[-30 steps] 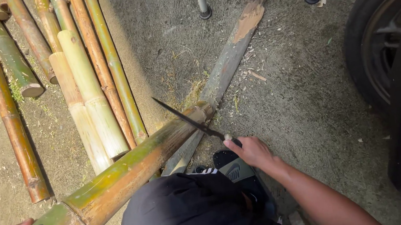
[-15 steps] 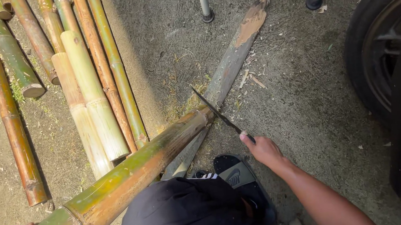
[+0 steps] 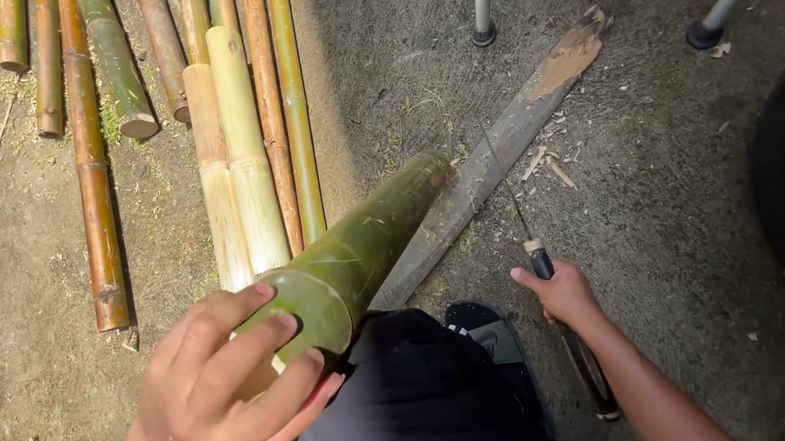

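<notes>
My left hand (image 3: 220,393) wraps over the near cut end of the thick green bamboo pole (image 3: 357,254), fingers curled around its rim; the pole rises away from my lap, its far end over the flat plank (image 3: 493,155). Right of the pole, my right hand (image 3: 564,295) is closed on the handle of a thin-bladed knife (image 3: 515,211), blade pointing away. Left of the pole and farther off, cut bamboo lengths (image 3: 243,119) lie side by side on the ground.
</notes>
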